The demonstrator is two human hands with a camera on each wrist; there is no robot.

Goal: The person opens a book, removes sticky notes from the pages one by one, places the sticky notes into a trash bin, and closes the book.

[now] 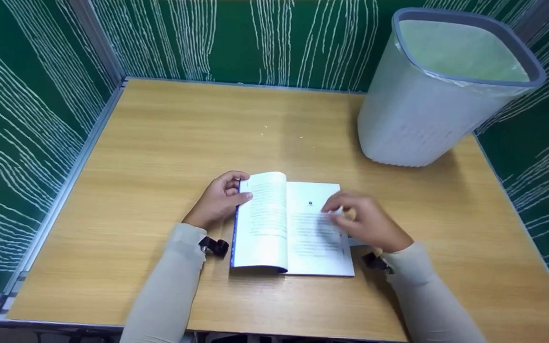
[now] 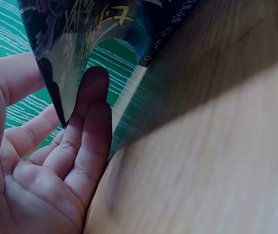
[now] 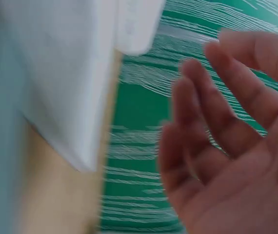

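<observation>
An open book (image 1: 260,228) lies near the front of the table, printed pages facing up. My left hand (image 1: 215,197) holds its left edge, thumb on the page and the other fingers behind the cover. The left wrist view shows the dark blue cover (image 2: 129,14) with gold and white lettering, raised off the table and bent. Over the right-hand page hovers my right hand (image 1: 362,219), fingers loosely curved with nothing between them. In the right wrist view, a gap separates these fingers (image 3: 192,97) from the blurred white pages. A pale blue flap (image 1: 358,242) sticks out at the book's right side.
A tall white bin (image 1: 408,114) with a grey rim and a liner stands at the back right of the wooden table (image 1: 184,128). Green panels (image 1: 236,43) with white streaks enclose the back and sides. Several tiny white specks lie mid-table.
</observation>
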